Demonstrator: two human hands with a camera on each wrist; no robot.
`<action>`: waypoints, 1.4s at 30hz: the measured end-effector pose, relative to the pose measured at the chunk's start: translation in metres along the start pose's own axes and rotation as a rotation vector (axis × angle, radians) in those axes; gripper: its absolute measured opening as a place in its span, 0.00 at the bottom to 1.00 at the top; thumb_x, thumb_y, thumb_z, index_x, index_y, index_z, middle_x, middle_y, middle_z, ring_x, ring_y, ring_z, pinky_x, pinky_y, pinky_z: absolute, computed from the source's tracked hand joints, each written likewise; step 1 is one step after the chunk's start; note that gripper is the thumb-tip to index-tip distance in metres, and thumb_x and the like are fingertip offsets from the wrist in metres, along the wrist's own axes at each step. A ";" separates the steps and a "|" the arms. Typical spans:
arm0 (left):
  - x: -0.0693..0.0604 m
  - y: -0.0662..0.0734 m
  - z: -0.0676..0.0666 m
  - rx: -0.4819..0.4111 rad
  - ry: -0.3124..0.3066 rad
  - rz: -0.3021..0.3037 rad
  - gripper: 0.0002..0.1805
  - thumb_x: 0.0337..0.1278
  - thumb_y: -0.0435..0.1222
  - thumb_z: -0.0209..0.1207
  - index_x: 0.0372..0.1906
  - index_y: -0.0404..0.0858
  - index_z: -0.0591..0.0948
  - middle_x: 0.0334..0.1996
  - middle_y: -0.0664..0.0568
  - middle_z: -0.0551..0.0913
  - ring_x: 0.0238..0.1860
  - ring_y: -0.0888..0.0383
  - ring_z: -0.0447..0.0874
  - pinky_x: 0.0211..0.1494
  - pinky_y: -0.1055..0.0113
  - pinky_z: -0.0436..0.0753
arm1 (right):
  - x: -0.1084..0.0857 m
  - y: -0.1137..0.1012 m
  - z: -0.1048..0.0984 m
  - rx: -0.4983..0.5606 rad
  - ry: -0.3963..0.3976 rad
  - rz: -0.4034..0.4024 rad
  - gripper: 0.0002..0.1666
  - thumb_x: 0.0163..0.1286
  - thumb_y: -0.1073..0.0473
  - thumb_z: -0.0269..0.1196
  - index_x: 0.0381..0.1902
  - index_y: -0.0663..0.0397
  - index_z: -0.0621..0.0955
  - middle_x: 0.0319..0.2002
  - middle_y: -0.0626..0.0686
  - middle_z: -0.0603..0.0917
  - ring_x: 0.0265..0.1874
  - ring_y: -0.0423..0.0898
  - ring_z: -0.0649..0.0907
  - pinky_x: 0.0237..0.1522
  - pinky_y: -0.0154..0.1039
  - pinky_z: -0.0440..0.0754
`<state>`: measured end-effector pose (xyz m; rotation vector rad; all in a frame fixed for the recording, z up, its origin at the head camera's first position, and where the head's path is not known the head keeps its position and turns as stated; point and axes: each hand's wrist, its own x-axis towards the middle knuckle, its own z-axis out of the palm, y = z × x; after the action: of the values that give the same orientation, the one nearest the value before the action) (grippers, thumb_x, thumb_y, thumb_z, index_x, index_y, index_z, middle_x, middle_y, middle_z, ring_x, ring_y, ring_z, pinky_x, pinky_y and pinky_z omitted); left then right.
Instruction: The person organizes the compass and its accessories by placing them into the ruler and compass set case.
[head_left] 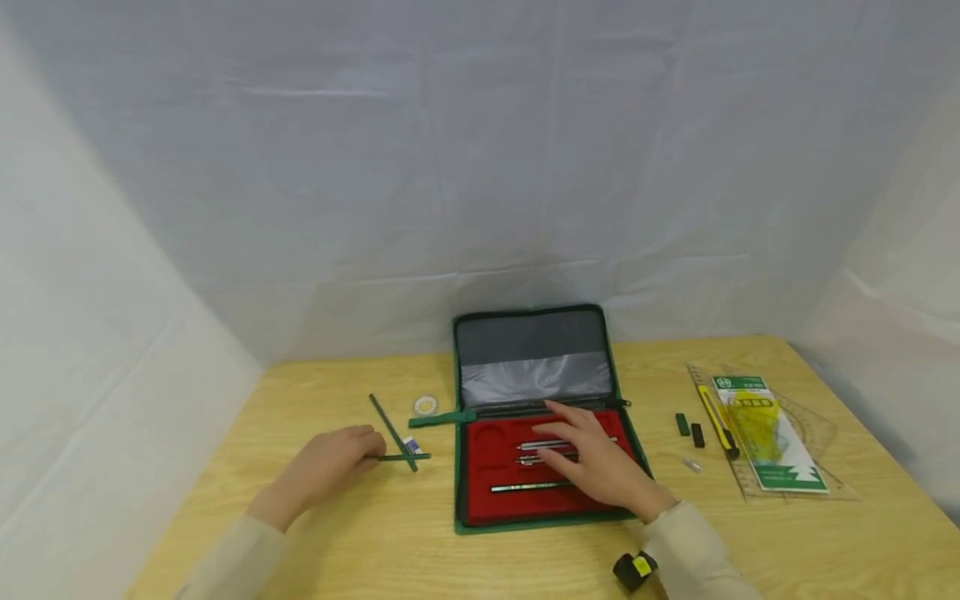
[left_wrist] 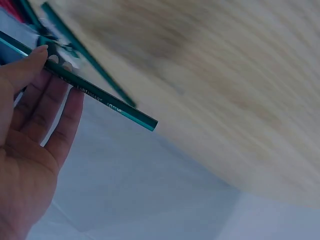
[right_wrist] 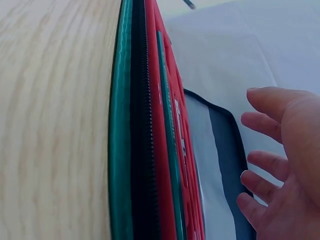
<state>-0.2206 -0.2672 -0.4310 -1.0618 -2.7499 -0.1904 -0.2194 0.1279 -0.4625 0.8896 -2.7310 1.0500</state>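
My left hand (head_left: 330, 468) pinches a dark green pencil (left_wrist: 107, 101) between thumb and fingertips, just above the table. Beneath it lies a second green pencil (head_left: 386, 421), crossing it in the head view, beside a small blue-and-white eraser (head_left: 412, 447). With fingers spread and nothing held, my right hand (head_left: 596, 467) hovers over the open zip case (head_left: 462, 492). The case's red tray (head_left: 483, 462) bears a green pencil (head_left: 517, 487) and slim metal drawing instruments (head_left: 528, 447) in its slots, partly hidden by that hand.
A white ring-shaped roll (head_left: 425, 406) and the case's green strap (head_left: 431, 420) lie to the left. To the right are a green block (head_left: 682, 425), a black block (head_left: 698, 435), a small clear piece (head_left: 692, 465), a yellow cutter (head_left: 716, 417) and a packet (head_left: 768, 433) over clear rulers.
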 end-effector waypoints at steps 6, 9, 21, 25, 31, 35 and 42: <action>0.030 0.025 -0.001 -0.028 0.010 0.061 0.05 0.55 0.33 0.65 0.34 0.44 0.81 0.32 0.61 0.79 0.31 0.64 0.79 0.32 0.66 0.79 | -0.005 0.004 -0.005 -0.012 -0.004 0.011 0.25 0.71 0.44 0.56 0.60 0.49 0.77 0.71 0.52 0.59 0.68 0.54 0.59 0.59 0.57 0.68; 0.043 0.037 -0.001 -0.021 0.019 0.088 0.04 0.55 0.34 0.65 0.34 0.45 0.81 0.32 0.61 0.78 0.30 0.64 0.78 0.31 0.67 0.78 | -0.008 0.008 -0.008 -0.014 0.007 0.012 0.24 0.71 0.45 0.57 0.60 0.49 0.77 0.71 0.52 0.59 0.68 0.54 0.60 0.59 0.56 0.68; 0.097 0.085 0.016 -0.003 0.009 0.252 0.04 0.56 0.36 0.65 0.37 0.45 0.85 0.34 0.58 0.80 0.34 0.62 0.81 0.37 0.67 0.79 | -0.025 0.029 -0.023 -0.064 0.088 0.050 0.21 0.73 0.46 0.55 0.58 0.47 0.79 0.69 0.55 0.63 0.66 0.57 0.64 0.59 0.58 0.67; 0.112 0.106 0.021 -0.035 -0.045 0.289 0.04 0.58 0.36 0.64 0.38 0.44 0.85 0.34 0.58 0.80 0.35 0.62 0.81 0.38 0.68 0.79 | -0.033 0.036 -0.027 -0.076 0.105 0.072 0.21 0.73 0.46 0.55 0.57 0.47 0.79 0.69 0.56 0.64 0.66 0.58 0.64 0.59 0.58 0.67; 0.130 0.132 0.028 -0.035 -0.123 0.316 0.04 0.60 0.38 0.63 0.37 0.47 0.86 0.32 0.60 0.80 0.32 0.66 0.80 0.36 0.70 0.78 | -0.042 0.042 -0.033 -0.079 0.126 0.123 0.20 0.72 0.49 0.57 0.57 0.51 0.79 0.68 0.58 0.64 0.66 0.59 0.63 0.60 0.60 0.65; 0.139 0.147 0.032 -0.015 -0.177 0.300 0.04 0.59 0.39 0.64 0.38 0.49 0.87 0.34 0.62 0.81 0.35 0.66 0.80 0.38 0.70 0.78 | -0.045 0.046 -0.036 -0.090 0.130 0.133 0.20 0.72 0.49 0.56 0.56 0.52 0.79 0.68 0.59 0.64 0.66 0.60 0.63 0.59 0.61 0.65; 0.151 0.165 0.043 0.036 -0.193 0.323 0.02 0.56 0.40 0.65 0.34 0.52 0.86 0.31 0.65 0.80 0.34 0.66 0.79 0.36 0.70 0.78 | -0.052 0.052 -0.037 -0.107 0.145 0.116 0.19 0.72 0.50 0.57 0.55 0.51 0.80 0.67 0.60 0.66 0.65 0.60 0.65 0.58 0.61 0.66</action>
<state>-0.2244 -0.0395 -0.4316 -1.5666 -2.6775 0.0096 -0.2096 0.2083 -0.4789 0.6207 -2.7153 0.9352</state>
